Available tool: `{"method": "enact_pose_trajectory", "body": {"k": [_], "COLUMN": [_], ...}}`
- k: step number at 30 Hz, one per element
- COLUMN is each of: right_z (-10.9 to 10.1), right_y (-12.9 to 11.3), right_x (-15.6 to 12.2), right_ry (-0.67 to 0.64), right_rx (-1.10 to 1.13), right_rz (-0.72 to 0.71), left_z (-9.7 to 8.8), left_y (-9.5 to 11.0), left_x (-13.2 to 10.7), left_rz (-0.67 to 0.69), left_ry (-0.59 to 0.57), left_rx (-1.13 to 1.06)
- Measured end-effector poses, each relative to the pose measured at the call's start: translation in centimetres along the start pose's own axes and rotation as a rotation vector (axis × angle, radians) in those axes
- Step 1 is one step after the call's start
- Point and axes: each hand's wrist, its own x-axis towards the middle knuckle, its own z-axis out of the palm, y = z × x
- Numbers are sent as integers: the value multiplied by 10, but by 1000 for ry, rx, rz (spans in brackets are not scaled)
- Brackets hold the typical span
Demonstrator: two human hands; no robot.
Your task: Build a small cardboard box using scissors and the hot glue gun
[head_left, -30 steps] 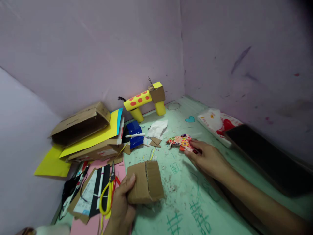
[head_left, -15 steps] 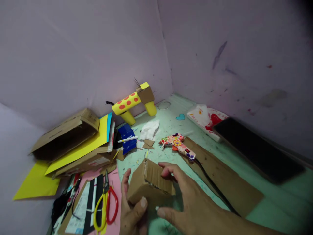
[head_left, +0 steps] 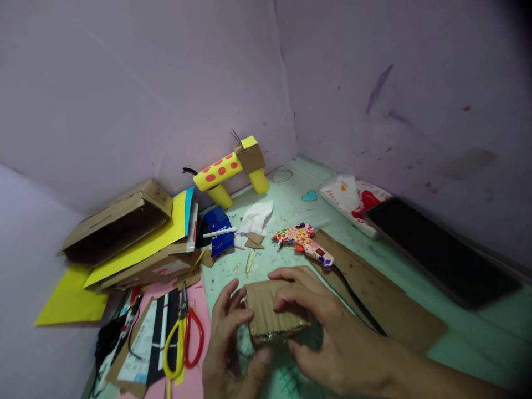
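A folded piece of brown corrugated cardboard (head_left: 266, 313) lies low over the green table (head_left: 457, 338), gripped from both sides. My left hand (head_left: 230, 346) clasps its left end, fingers on top and thumb underneath. My right hand (head_left: 332, 332) covers its right end, with fingers curled over the top edge and the thumb at the front. A patterned glue gun (head_left: 305, 241) with a black cord lies just beyond, on a flat cardboard sheet (head_left: 374, 293).
Yellow and red scissors (head_left: 183, 338) lie on pink paper at the left. Behind them sit stacked cardboard boxes (head_left: 120, 221) and yellow paper. A yellow tube figure with red spots (head_left: 228, 172) stands by the wall. A tissue pack (head_left: 353, 202) and a dark tablet (head_left: 436, 249) rest at the right.
My right hand left the glue gun and came back to the cardboard piece. Both hands now grip it, and it has been turned flatter and lower.
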Motion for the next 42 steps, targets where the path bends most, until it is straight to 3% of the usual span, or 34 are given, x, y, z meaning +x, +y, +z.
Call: {"method": "enact_pose_trajectory", "body": {"k": [9,22,36,42], "right_z": [-4,3,4,-4], "right_y": [0,3,1,-4], "right_x": [2,0,-2,-1], "right_ry": [-118,-40,-6,-111], "right_rx": [57,84,56,60], "right_rz": [79,55,24,60], "left_z": [0,5,9,10], "left_y": [0,5,6,7], "left_x": [-1,-4,-5,-5], "left_rz": [-4,67,66,100], "left_ry": [-64,-83,-13,-42], "left_rx": [117,146,132,223]}}
